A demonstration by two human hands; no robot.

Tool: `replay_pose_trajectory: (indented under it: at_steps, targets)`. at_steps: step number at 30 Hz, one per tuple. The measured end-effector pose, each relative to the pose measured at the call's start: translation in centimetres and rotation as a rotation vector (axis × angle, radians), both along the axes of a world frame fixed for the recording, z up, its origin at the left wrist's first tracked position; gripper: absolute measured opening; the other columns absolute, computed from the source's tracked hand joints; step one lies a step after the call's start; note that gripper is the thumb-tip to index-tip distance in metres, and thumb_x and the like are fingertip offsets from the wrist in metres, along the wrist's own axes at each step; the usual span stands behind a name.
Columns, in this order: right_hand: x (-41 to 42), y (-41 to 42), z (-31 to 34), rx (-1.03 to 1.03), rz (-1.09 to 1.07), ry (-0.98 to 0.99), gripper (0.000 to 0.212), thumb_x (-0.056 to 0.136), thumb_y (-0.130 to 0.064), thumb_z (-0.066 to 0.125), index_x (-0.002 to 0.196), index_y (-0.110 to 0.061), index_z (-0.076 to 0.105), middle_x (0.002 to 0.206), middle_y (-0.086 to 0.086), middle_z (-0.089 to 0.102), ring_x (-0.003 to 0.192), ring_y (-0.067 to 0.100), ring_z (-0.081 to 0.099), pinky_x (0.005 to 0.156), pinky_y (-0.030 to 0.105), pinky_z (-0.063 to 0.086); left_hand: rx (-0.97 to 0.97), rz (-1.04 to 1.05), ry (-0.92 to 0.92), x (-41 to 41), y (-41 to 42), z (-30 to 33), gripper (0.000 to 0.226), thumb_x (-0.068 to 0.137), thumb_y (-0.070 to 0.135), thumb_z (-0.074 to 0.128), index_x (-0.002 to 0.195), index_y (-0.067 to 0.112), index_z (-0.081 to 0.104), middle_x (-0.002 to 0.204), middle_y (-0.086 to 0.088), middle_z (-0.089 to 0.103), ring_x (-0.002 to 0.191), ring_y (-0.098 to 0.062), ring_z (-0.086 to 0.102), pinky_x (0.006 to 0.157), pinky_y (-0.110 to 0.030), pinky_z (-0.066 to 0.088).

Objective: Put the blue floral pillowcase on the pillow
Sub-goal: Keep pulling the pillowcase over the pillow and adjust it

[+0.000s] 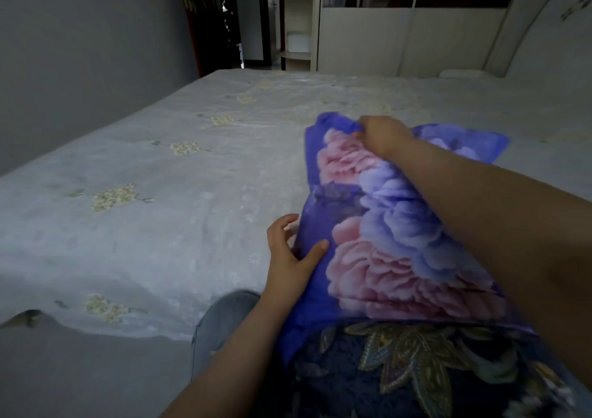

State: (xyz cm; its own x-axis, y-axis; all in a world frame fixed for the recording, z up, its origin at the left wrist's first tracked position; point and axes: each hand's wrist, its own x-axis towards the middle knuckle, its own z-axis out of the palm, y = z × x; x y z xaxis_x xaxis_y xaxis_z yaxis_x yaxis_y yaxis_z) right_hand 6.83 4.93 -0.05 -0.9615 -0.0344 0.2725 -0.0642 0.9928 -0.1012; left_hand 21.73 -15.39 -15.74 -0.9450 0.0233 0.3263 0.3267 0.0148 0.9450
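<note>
The blue pillowcase (384, 225) with large pink and lilac flowers lies on the bed in front of me, bulging as if filled; the pillow inside is hidden. My right hand (382, 135) pinches the fabric at its far top edge. My left hand (291, 251) rests against the near left side of the pillowcase, fingers spread and thumb lying on the cloth.
A wide bed (144, 193) with a pale grey sheet and small yellow flower prints stretches left and ahead. A white pillow (461, 73) lies at the far right. Wardrobe (400, 33) and open doorway (253, 17) stand beyond. My patterned dark clothing (400, 369) shows below.
</note>
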Motion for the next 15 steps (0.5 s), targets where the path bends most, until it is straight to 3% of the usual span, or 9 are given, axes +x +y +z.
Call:
replay_pose_trajectory:
  at_steps: [2,4,7,10,12,15]
  targets:
    - [0.1,5.1,0.7,-0.074,-0.168,0.043,0.035,0.095,-0.027,0.045,0.116,-0.002,0.055,0.122,0.029,0.056,0.113,0.04,0.055,0.095,0.042,0.042,-0.046,-0.222,-0.054,0.3,-0.5,0.0,0.059,0.066,0.035,0.076,0.117,0.034,0.045,0.125,0.012,0.051,0.115,-0.015,0.053,0.092,-0.024,0.048]
    - [0.8,9.8,0.7,-0.13,-0.321,0.077,0.036,0.096,-0.023,0.045,0.118,0.003,0.052,0.124,0.031,0.054,0.115,0.043,0.052,0.097,0.043,0.04,-0.174,-0.469,-0.062,0.8,-0.7,0.1,0.074,0.062,0.038,0.077,0.128,0.03,0.043,0.132,0.006,0.05,0.123,-0.014,0.049,0.098,-0.023,0.043]
    - [2.2,14.6,-0.1,-0.198,-0.489,0.107,0.035,0.096,-0.02,0.043,0.12,0.005,0.049,0.126,0.032,0.051,0.118,0.045,0.049,0.099,0.046,0.038,-0.542,-0.645,0.011,1.8,-0.6,0.1,0.096,0.066,0.041,0.079,0.144,0.04,0.022,0.151,0.012,0.023,0.138,0.003,0.024,0.113,-0.018,0.024]
    - [2.9,16.1,-0.5,-0.229,-0.533,0.122,0.035,0.097,-0.018,0.043,0.121,0.006,0.049,0.127,0.032,0.05,0.119,0.045,0.048,0.1,0.046,0.037,-0.747,-0.408,0.298,1.8,0.9,0.2,0.076,0.078,0.042,0.065,0.142,0.046,0.026,0.153,0.016,0.018,0.14,0.0,0.022,0.114,-0.021,0.023]
    - [3.0,15.8,-0.7,-0.21,-0.532,0.142,0.036,0.097,-0.019,0.043,0.122,0.005,0.05,0.128,0.031,0.05,0.12,0.044,0.047,0.1,0.045,0.038,-0.761,-0.185,0.442,1.4,2.3,0.4,0.058,0.079,0.038,0.052,0.137,0.034,0.044,0.147,0.007,0.034,0.132,-0.01,0.038,0.108,-0.024,0.035]
    - [3.1,15.4,-0.7,-0.184,-0.511,0.165,0.036,0.097,-0.02,0.043,0.123,0.004,0.05,0.128,0.031,0.048,0.12,0.043,0.048,0.1,0.045,0.039,-0.703,-0.063,0.486,1.1,4.6,1.5,0.044,0.082,0.032,0.049,0.121,0.017,0.06,0.135,-0.001,0.051,0.119,-0.016,0.052,0.095,-0.025,0.047]
